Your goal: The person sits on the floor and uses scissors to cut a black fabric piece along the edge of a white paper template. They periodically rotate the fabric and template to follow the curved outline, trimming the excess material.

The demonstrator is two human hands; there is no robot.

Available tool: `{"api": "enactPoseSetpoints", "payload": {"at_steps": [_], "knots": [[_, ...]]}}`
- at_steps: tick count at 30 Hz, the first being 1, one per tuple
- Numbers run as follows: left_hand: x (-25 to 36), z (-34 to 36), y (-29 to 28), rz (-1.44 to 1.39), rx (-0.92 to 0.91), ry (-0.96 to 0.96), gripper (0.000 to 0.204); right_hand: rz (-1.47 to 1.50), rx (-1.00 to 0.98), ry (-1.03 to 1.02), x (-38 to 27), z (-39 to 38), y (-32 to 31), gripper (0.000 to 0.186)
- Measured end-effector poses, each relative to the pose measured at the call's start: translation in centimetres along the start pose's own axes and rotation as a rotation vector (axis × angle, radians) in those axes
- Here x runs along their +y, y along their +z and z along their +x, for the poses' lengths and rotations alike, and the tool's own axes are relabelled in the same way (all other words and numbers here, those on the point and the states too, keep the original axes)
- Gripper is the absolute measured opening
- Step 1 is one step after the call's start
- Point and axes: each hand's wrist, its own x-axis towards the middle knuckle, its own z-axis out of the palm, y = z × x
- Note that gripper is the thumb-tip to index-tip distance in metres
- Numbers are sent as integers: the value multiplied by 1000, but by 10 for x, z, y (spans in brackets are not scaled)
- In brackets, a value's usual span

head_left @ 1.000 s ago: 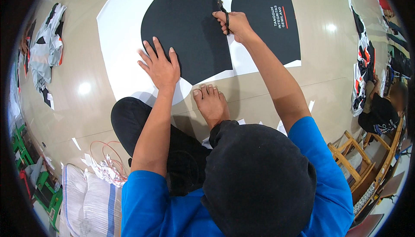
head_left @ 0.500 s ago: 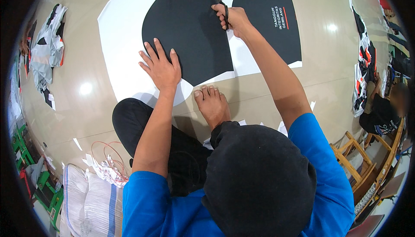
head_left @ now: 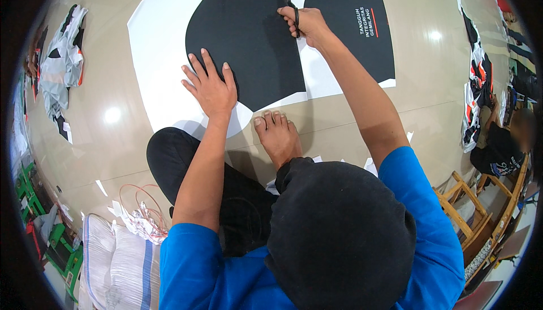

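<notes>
A white sheet of fabric (head_left: 155,55) printed with large black shapes lies flat on the floor. My left hand (head_left: 212,88), fingers spread, presses flat on it across the left edge of the bigger black panel (head_left: 249,44). In my right hand (head_left: 308,26) are black-handled scissors (head_left: 296,20), whose blades point away from me along that panel's right edge. A cut line runs from the near edge of the cloth up to the scissors. To the right of it lies a second black panel (head_left: 345,33) with white lettering and a red line. My bare foot (head_left: 278,137) rests at the fabric's near edge.
Piles of cut fabric lie at the left (head_left: 62,64) and the right (head_left: 472,84). White sacks (head_left: 121,265) and a tangle of orange cord (head_left: 144,214) are at lower left. A wooden frame (head_left: 466,208) and a seated person (head_left: 498,151) are at right. Paper scraps dot the tiled floor.
Almost nothing differs. My right hand and the scissors stay at nearly the same spot on the cut line, and my left hand keeps its place.
</notes>
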Motion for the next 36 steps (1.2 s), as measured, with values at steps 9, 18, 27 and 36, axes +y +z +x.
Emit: {"api": "enactPoseSetpoints", "payload": {"at_steps": [9,18,27,36], "knots": [[0,0,-1,-3,-13,-6,74,23,47,15,-12,3,7,39],[0,0,-2,-19,-16,-5,74,4,64,26,-13,8,9,37],[-2,0,0,-12,-15,1,74,-19,44,3,-11,13,8,33],[-1,0,1,-4,-9,4,74,-20,22,-13,-7,17,5,31]]}}
